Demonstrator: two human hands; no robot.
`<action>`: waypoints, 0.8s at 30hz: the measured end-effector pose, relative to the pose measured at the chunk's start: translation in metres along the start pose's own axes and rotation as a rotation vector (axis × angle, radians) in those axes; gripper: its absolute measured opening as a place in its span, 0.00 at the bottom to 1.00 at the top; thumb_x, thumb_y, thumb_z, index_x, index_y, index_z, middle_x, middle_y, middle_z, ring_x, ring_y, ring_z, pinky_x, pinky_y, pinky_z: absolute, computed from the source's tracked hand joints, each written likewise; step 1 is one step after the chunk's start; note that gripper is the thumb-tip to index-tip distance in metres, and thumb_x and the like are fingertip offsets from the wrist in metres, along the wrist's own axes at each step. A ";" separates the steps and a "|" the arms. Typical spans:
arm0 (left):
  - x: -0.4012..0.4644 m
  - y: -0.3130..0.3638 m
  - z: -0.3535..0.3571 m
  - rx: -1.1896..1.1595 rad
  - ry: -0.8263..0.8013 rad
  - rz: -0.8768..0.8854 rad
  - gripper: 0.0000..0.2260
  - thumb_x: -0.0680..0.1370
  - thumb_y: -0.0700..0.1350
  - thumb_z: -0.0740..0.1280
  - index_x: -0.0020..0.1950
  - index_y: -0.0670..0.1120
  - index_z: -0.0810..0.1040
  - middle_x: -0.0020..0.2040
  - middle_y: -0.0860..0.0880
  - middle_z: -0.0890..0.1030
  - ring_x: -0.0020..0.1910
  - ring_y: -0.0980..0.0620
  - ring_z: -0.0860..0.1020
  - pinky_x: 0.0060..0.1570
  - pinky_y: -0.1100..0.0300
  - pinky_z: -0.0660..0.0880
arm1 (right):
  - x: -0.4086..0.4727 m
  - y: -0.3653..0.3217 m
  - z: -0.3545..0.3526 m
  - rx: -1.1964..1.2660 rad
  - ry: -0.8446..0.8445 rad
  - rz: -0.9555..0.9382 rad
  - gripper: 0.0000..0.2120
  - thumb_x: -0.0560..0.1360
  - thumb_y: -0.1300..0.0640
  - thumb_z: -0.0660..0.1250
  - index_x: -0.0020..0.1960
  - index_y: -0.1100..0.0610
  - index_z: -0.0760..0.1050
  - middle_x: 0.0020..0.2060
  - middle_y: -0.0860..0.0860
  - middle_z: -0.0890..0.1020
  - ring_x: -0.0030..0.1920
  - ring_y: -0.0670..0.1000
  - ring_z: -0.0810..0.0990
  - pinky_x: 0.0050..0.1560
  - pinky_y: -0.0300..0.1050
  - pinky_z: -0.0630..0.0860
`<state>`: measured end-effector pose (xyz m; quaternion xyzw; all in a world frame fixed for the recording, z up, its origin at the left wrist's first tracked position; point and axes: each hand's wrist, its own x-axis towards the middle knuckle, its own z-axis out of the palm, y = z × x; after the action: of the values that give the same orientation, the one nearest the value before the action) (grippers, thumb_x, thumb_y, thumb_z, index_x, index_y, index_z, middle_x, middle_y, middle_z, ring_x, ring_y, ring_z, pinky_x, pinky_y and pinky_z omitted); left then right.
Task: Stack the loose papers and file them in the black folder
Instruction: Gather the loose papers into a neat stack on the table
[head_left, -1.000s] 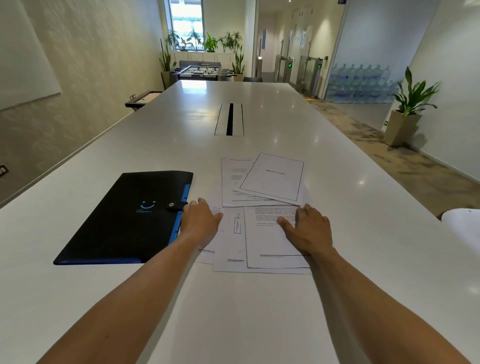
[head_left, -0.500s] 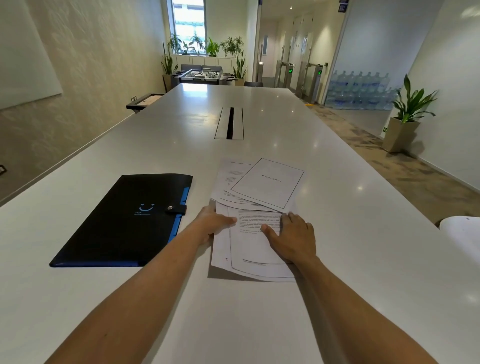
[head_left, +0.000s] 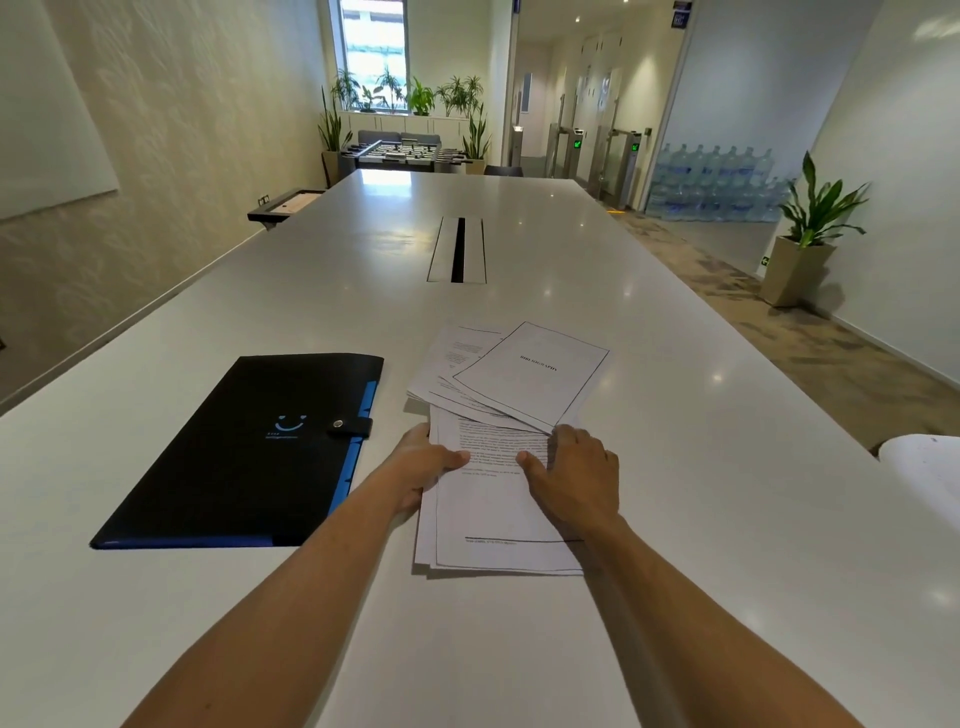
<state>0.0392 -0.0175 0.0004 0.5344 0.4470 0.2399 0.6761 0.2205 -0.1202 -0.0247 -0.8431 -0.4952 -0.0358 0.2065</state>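
Observation:
Several loose printed papers (head_left: 493, 514) lie on the white table (head_left: 727, 519) in front of me, roughly gathered into a pile. Two or three skewed sheets (head_left: 530, 379) fan out at its far end, the top one tilted right. My left hand (head_left: 423, 467) grips the pile's left edge, thumb on top. My right hand (head_left: 576, 475) holds the right edge, thumb pressed on the top sheet. The black folder (head_left: 244, 457) with a blue edge lies flat and snapped shut to the left of the papers, close to my left hand.
A cable slot (head_left: 458, 249) is set into the table farther away. A white rounded object (head_left: 922, 462) pokes in at the right edge. The table's right edge drops to carpet, with a potted plant (head_left: 810, 228) beyond.
Both hands have slid inward from flat on the spread sheets, pushing the near papers into a narrower pile. The far sheets have shifted and tilted with them.

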 end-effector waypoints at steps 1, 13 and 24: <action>0.001 0.000 -0.001 -0.002 -0.005 0.008 0.20 0.74 0.32 0.69 0.64 0.44 0.71 0.58 0.44 0.81 0.54 0.46 0.80 0.50 0.52 0.80 | 0.004 0.001 -0.002 0.019 0.023 0.008 0.30 0.74 0.37 0.61 0.67 0.57 0.70 0.62 0.55 0.77 0.62 0.56 0.74 0.62 0.54 0.68; 0.005 -0.004 -0.004 0.034 -0.035 0.056 0.22 0.74 0.31 0.69 0.67 0.41 0.70 0.62 0.42 0.78 0.59 0.43 0.78 0.61 0.45 0.75 | 0.080 0.007 -0.014 -0.018 -0.321 -0.265 0.28 0.73 0.48 0.71 0.70 0.56 0.68 0.68 0.54 0.72 0.66 0.58 0.71 0.60 0.53 0.71; 0.010 -0.006 -0.007 -0.007 -0.073 0.034 0.19 0.74 0.32 0.70 0.60 0.48 0.73 0.57 0.46 0.81 0.56 0.45 0.80 0.55 0.47 0.78 | 0.103 0.005 -0.016 -0.200 -0.431 -0.404 0.17 0.75 0.48 0.67 0.59 0.56 0.72 0.52 0.56 0.80 0.50 0.58 0.78 0.48 0.53 0.74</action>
<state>0.0378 -0.0077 -0.0087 0.5477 0.4122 0.2333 0.6897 0.2797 -0.0438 0.0162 -0.7319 -0.6792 0.0551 0.0015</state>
